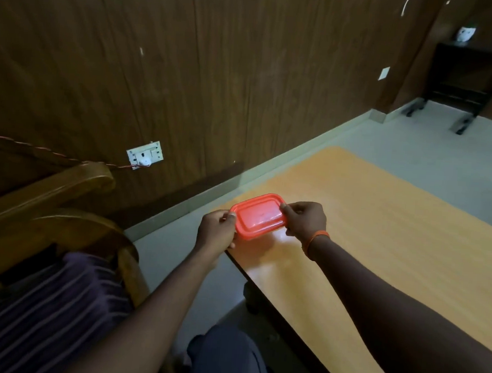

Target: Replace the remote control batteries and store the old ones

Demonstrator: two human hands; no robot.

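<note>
A small rectangular container with a red lid [258,216] is held just above the near left corner of the orange table [382,225]. My left hand [215,232] grips its left end, thumb on the lid's rim. My right hand [305,219] grips its right end, fingers curled over the edge; an orange band circles that wrist. The lid is on, so the inside is hidden. No remote control and no batteries are in view.
A wooden chair [63,202] with a purple striped cloth stands at the left. A wall socket [144,154] with a twisted cord is on the wood-panelled wall. A dark stand [464,79] sits at the far right on the grey floor.
</note>
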